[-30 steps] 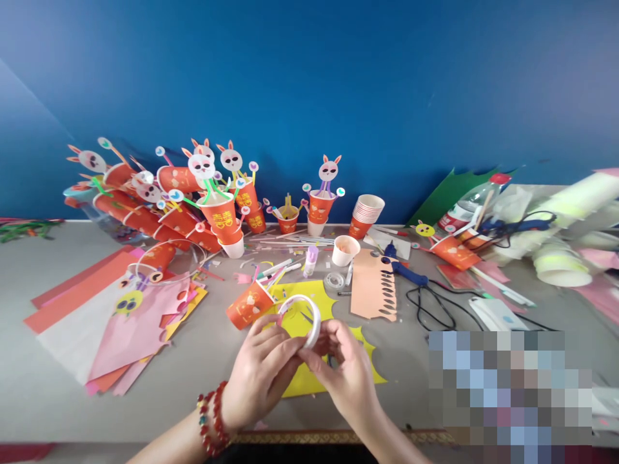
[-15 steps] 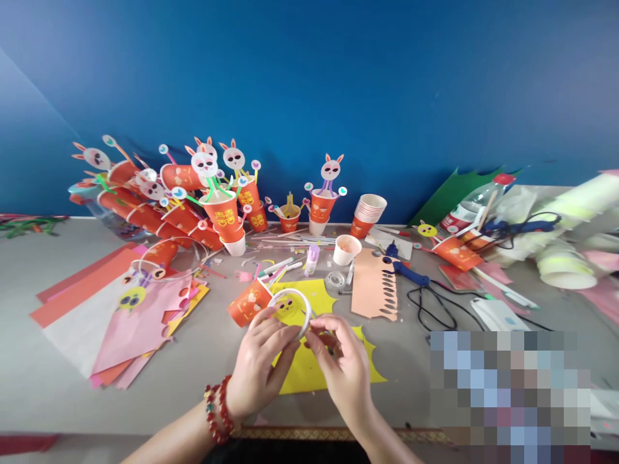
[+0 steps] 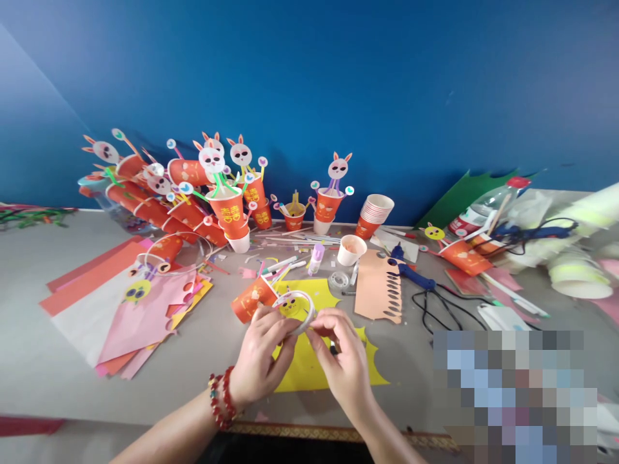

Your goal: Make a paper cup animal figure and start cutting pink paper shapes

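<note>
Between my hands a thin white ring, which looks like a roll of tape (image 3: 310,314), is held tilted over a yellow sheet of paper (image 3: 309,370). My left hand (image 3: 264,354) grips its lower left rim, fingers closed. At the right side of the ring, my right hand (image 3: 341,364) pinches thumb and forefinger together at its edge; whatever lies between those fingertips is too small to make out. Just beyond my left hand a red paper cup (image 3: 250,300) lies tipped over, and a yellow drawn face (image 3: 290,305) shows through the ring.
Red cups with rabbit faces (image 3: 227,212) crowd the back left. Coloured paper sheets (image 3: 130,322) lie at left. Mid-table are a glue stick (image 3: 316,259), a small tape roll (image 3: 338,280), a white cup (image 3: 351,250) and peach paper (image 3: 377,287). A blue glue gun (image 3: 416,277) trails its cable rightward.
The view has shifted slightly, so the table's things sit a little further right. Both hands keep their hold at the ring, which looks slightly more tilted.
</note>
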The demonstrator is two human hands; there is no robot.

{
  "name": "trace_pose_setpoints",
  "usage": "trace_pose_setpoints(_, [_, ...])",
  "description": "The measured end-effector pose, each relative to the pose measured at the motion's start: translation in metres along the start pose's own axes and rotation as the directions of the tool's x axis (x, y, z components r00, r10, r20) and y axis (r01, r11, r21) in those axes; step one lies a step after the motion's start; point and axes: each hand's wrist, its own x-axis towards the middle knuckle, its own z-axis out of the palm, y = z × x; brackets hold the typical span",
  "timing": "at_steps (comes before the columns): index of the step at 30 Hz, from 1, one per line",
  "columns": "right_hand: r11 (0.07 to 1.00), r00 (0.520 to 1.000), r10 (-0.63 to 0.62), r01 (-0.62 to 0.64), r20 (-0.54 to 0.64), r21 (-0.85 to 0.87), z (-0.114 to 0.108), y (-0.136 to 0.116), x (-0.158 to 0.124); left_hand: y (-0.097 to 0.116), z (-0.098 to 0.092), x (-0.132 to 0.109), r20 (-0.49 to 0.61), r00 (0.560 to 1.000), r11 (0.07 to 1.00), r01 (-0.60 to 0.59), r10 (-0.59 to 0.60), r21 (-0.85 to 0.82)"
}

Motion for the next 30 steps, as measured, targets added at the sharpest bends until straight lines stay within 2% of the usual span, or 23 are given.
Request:
trace_pose_setpoints(6, [0.998, 0.999, 0.0, -0.004, 0.047, 0.069, 0.001, 0.0, -0.005, 0.0, -0.002, 0.002, 0.001, 0.999, 0.999, 0.037, -0.037, -0.012])
trace_pose_setpoints(13, [0.992, 0.995, 0.102, -0.103, 0.024, 0.074, 0.003, -0.004, -0.004, 0.0, -0.002, 0.002, -0.049, 0.999, 0.999, 0.013, -0.01, 0.044])
trace_pose_setpoints(17, [1.0, 0.998, 0.026, -0.027, 0.049, 0.015, 0.001, -0.007, -0.001, -0.002, -0.001, 0.001, -0.066, 0.998, 0.998, 0.001, 0.003, 0.059])
trace_pose_setpoints(21, [0.998, 0.998, -0.061, 0.061, 0.015, -0.011, 0.002, -0.009, -0.001, -0.003, -0.001, 0.001, -0.084, 0.996, 0.999, -0.004, 0.008, 0.048])
trace_pose_setpoints(30, [0.995, 0.997, -0.08, 0.08, 0.008, -0.053, 0.004, -0.011, -0.003, 0.004, -0.005, 0.002, -0.093, 0.995, 0.999, 0.034, -0.033, 0.019])
